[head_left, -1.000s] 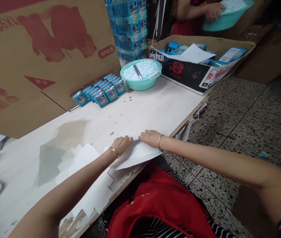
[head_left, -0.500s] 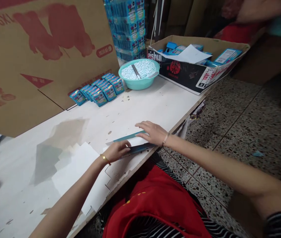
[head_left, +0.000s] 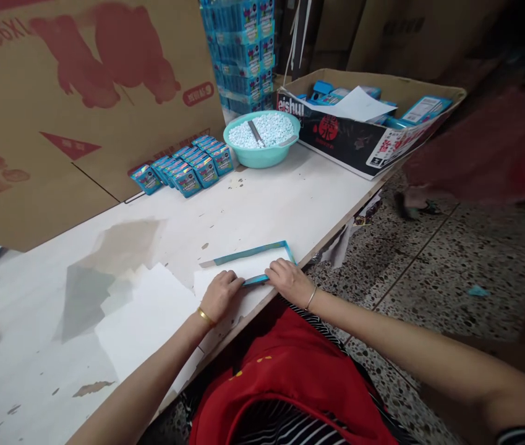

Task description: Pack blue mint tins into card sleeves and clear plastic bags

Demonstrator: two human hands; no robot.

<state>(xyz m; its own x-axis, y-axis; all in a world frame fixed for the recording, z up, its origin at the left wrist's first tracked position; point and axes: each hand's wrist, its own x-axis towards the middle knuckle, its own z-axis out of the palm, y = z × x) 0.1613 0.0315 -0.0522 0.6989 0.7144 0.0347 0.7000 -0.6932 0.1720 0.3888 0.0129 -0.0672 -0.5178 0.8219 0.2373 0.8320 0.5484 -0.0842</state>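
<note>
A shallow cardboard box (head_left: 250, 251), blue on its walls and white inside, lies partly folded at the table's near edge. Its far wall and right end stand up. My left hand (head_left: 221, 295) is closed on the left part of the near wall, thumb and fingers together. Toward the right end of that same wall, my right hand (head_left: 287, 281) has its fingers curled over the edge. Left of the box lie several flat white card sheets (head_left: 144, 318), overlapping in a loose stack.
Several small blue packets (head_left: 187, 179) stand in rows by a big brown carton (head_left: 104, 123). Behind the table's middle sits a turquoise basin (head_left: 260, 159) of small pale sweets. An open black box (head_left: 336, 139) holds blue packs; more are stacked (head_left: 243, 55) behind. A blurred person (head_left: 489, 142) is at right.
The box's near wall and right end now stand up. My right hand has come down from above the box onto its near wall. The person at right has moved.
</note>
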